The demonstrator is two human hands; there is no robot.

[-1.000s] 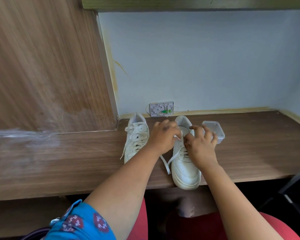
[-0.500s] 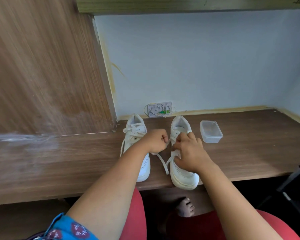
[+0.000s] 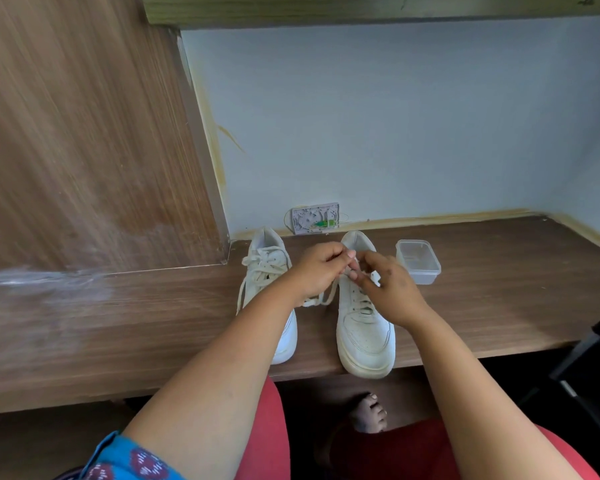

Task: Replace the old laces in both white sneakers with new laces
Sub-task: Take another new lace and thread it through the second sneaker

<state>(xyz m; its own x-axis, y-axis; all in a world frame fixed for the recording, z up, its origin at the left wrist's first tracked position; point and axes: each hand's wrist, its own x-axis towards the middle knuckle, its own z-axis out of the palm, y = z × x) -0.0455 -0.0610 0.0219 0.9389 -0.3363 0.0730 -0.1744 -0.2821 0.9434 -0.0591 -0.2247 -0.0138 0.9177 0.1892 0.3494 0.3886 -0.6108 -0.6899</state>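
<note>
Two white sneakers are set side by side on the wooden desk (image 3: 482, 299), toes toward the edge, and both are seen to carry laces. The right sneaker (image 3: 364, 327), just beside the clear plastic container (image 3: 418, 261), is being worked on: its lace (image 3: 326, 296) is pinched at the top eyelets by the left hand (image 3: 317, 271), and the right hand (image 3: 392, 289) is held against it, fingers curled on the lace near the tongue. The left sneaker (image 3: 274, 282), further from the container, is fully laced and untouched. Whether these laces are old or new cannot be told. No spare laces are visible, so the task is judged to be early, with most left.
</note>
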